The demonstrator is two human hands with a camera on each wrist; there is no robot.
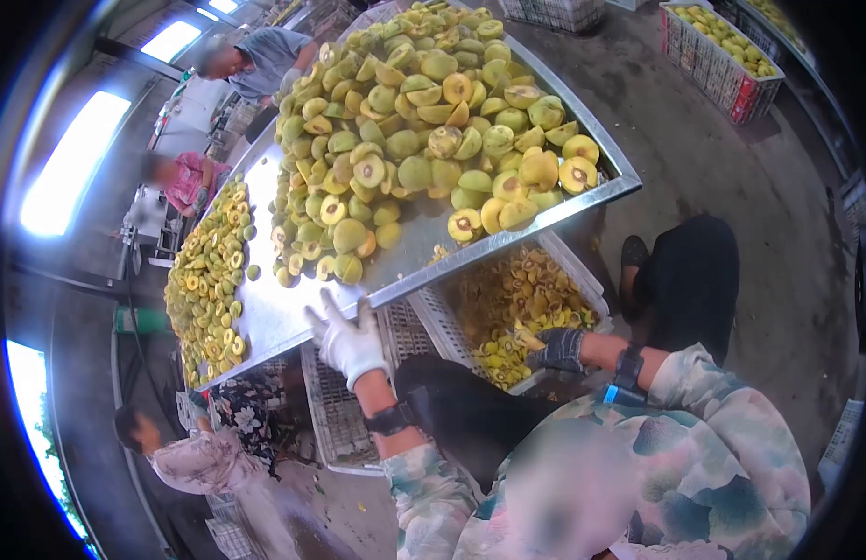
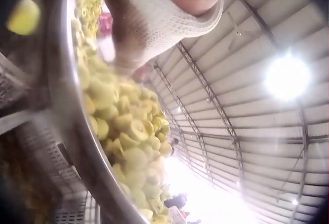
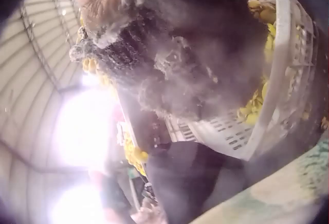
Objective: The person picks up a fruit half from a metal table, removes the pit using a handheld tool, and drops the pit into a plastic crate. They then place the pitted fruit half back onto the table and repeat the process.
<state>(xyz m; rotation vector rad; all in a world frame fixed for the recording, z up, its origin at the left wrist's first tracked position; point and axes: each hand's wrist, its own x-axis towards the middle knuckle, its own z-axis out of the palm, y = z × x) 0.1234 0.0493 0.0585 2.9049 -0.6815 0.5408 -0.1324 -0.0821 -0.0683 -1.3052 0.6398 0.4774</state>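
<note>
Fruit halves [image 1: 414,174] lie on the metal surface [image 1: 272,308], most of them in one big heap ahead of the person. The relation that matters is between that heap's near edge and the left hand [image 1: 352,345]: the closest halves sit just beyond its fingertips, forward across the rim, and this hand is clearly nearer to them than the right hand [image 1: 558,351]. Each half is roundish, with no marked long axis; the heap itself stretches away from the person.

The left grip, white-gloved, is released, fingers spread at the rim. The right, in a dark glove, is low over a crate [image 1: 577,274] of yellow pieces [image 1: 535,294]; whether it is grasping a piece there, one cannot tell, since the wrist view is blurred.

Counted: two heaps on the surface, the big one and a smaller strip [image 1: 201,289] along the far left side, their halves too many to number; one crate under the right hand, one slatted crate [image 1: 344,415] beside it, and one fruit-filled crate [image 1: 704,75] on the floor at upper right.
</note>
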